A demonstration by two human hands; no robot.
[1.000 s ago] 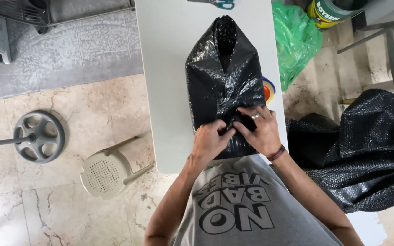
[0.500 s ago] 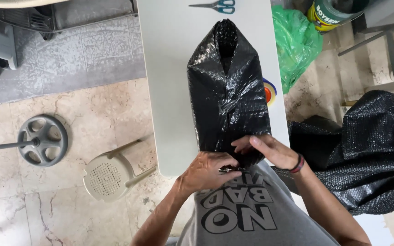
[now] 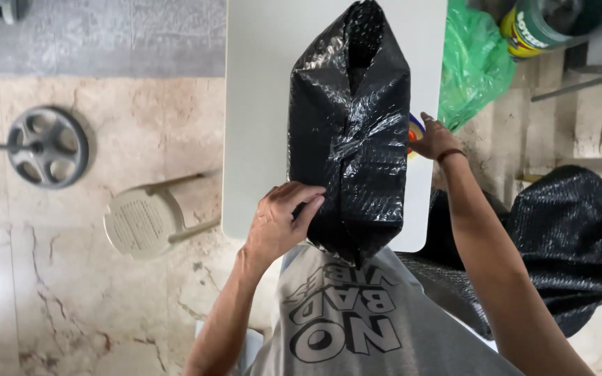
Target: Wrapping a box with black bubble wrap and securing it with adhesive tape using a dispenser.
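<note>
White table (image 3: 259, 139), narrow and long, standing on a marbled tile floor (image 3: 71, 278). On the tabletop: a bundle wrapped in black bubble wrap (image 3: 350, 132), lying lengthwise and overhanging the near edge; just beside its right flank, a roll of tape (image 3: 414, 132), mostly hidden. On the floor to the left: a beige stool (image 3: 141, 223) close to the table and a grey wheel (image 3: 47, 146) farther off.

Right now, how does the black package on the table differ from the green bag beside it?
The black package is wrapped in shiny bubble plastic, folded into a firm block; the green bag is thin, see-through and crumpled. The package lies on the white table; the green bag hangs off its right edge. The left hand presses the package's near corner, while the right hand reaches a colourful disc between them. Both are plastic.
</note>
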